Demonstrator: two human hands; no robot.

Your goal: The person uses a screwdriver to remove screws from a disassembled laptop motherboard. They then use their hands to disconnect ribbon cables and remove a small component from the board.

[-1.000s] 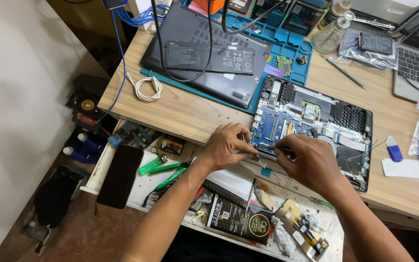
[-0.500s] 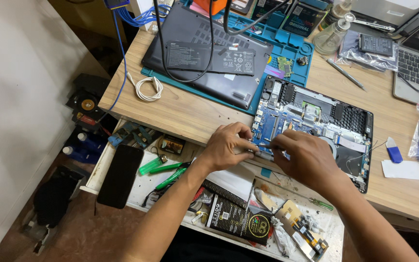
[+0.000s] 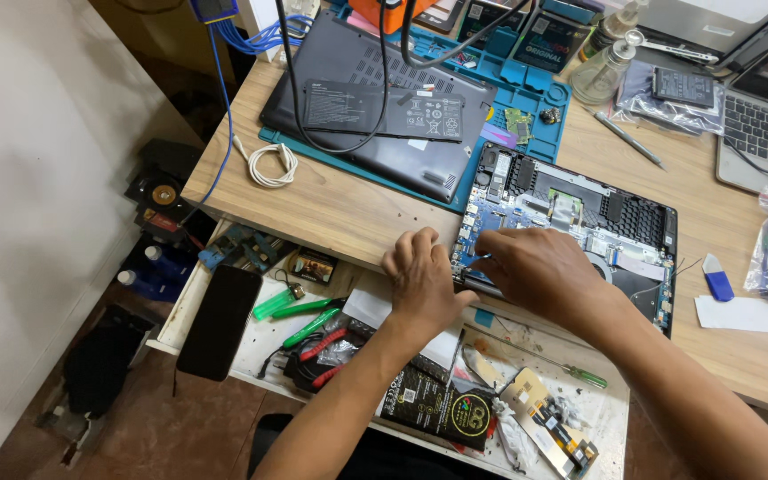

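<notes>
An opened laptop (image 3: pixel 615 218) with its bottom cover off lies on the wooden desk (image 3: pixel 331 209), its circuit board facing up, just right of a teal work mat (image 3: pixel 540 120) that carries a closed dark laptop (image 3: pixel 375 107). Both hands work at the near left corner of the opened laptop. The left hand (image 3: pixel 420 280) rests palm down on the desk edge, its fingers close together and their tips touching the laptop's left rim. The right hand (image 3: pixel 540 271) lies over the near part of the board, thumb and forefinger pinched together on a small thin thing (image 3: pixel 482 260) at the board's left edge; what that thing is cannot be told. The pinch sits just beside the left hand's fingertips. Below the hands an open drawer (image 3: pixel 224 267) holds a black phone (image 3: pixel 220 320), green-handled tools (image 3: pixel 300 309) and a green-handled screwdriver (image 3: pixel 571 373). A coiled white cable (image 3: pixel 270 165) lies on the desk, well apart to the left.
</notes>
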